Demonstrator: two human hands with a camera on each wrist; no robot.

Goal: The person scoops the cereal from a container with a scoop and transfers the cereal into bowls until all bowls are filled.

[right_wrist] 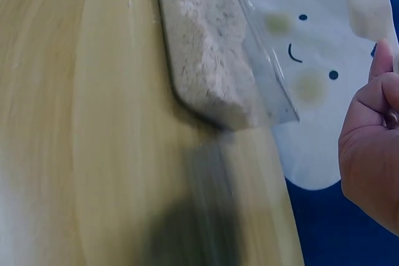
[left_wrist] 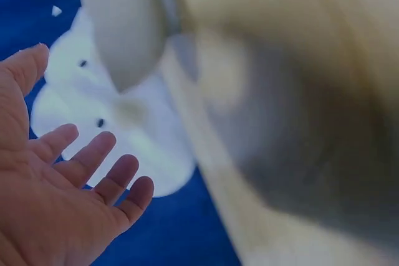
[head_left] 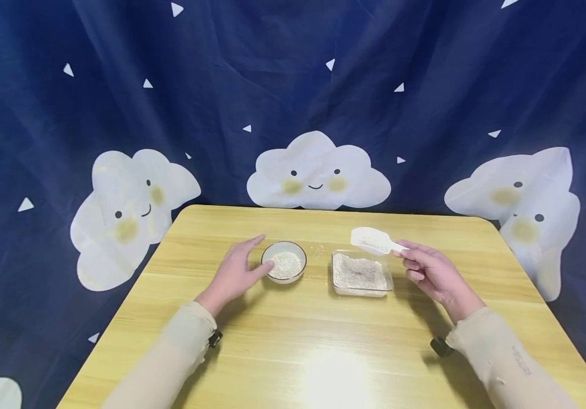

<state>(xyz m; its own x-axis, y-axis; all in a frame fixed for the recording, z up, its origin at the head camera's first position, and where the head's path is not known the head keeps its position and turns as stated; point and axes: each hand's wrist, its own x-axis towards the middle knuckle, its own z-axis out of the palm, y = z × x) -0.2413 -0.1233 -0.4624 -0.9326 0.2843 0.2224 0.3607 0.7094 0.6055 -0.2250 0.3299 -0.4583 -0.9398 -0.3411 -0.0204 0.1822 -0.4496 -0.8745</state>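
Note:
In the head view a white scoop is up over the far edge of a clear rectangular container, its handle pinched by my right hand. Pale, flaky grain fills much of that container. A small white bowl with a dark rim stands to its left, holding similar grain. My left hand is beside the bowl, fingers extended and holding nothing. The thumb overlaps the bowl's rim; whether it touches is unclear. The right wrist view shows the scoop upright above my hand.
A light wooden table carries everything. Scattered grains lie between bowl and container. Behind the table's far edge hangs a dark blue curtain with smiling clouds. A blurred dark shape covers part of the left wrist view.

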